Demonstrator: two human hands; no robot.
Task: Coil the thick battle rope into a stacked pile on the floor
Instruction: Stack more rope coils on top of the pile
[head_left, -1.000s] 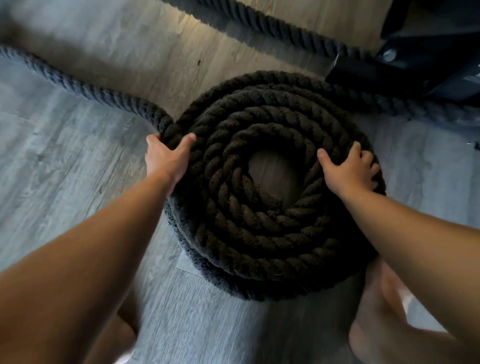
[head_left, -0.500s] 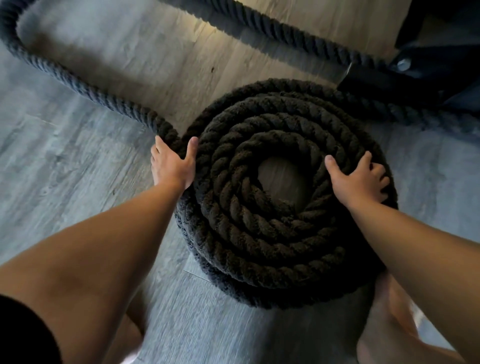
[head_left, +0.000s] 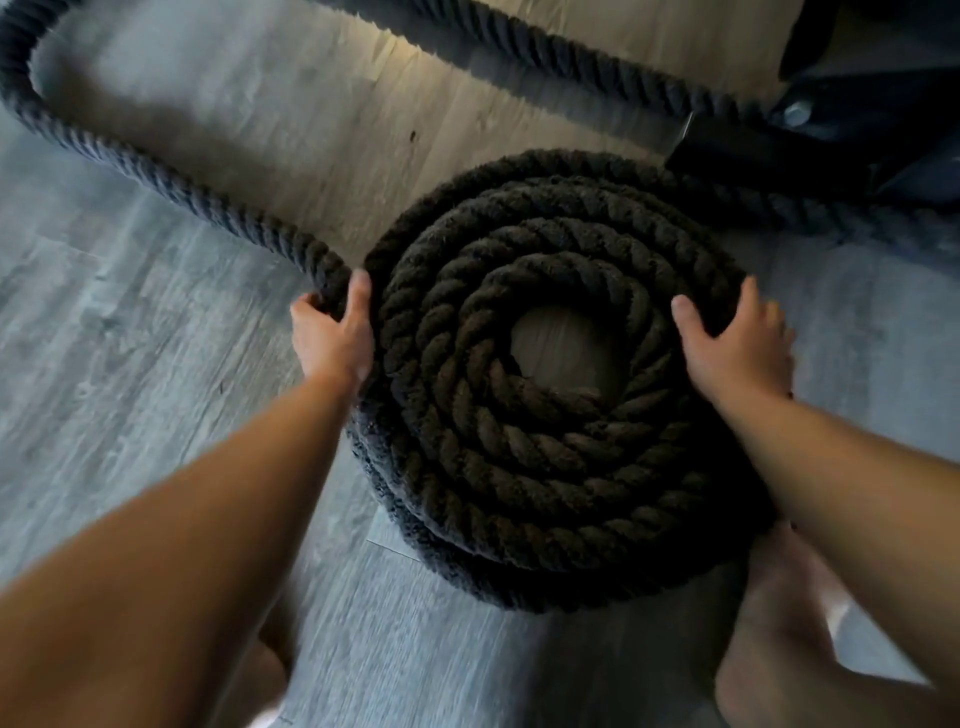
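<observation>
The left hand (head_left: 332, 338) is wrapped around the battle rope (head_left: 545, 467) at the coil's left edge, thumb lying up along the outer ring and fingers curled over the strand where the loose length joins the pile. The right hand (head_left: 737, 345) lies flat and spread on top of the coil's right side, thumb pointing inward toward the centre hole, fingers draped over the outer rings; it presses on the rope rather than closing around it. Both bare forearms reach in from the bottom corners.

The rope is thick, dark brown to black, of heavy twisted strands with a fuzzy surface. It sits on the floor (head_left: 130, 364) as a round pile in the middle of the view: a flat spiral of about four or five rings on top, with at least one more layer showing beneath at the lower left edge. A small open hole at the centre shows bare floor.

From the left hand the uncoiled length (head_left: 171, 182) runs up and left across the floor, bends round at the top left corner, and another stretch crosses the top of the view down toward a dark metal equipment base (head_left: 831, 156) at the upper right, which carries a bolt. The floor is grey wood-look plank. The person's bare knees show at the bottom edge.
</observation>
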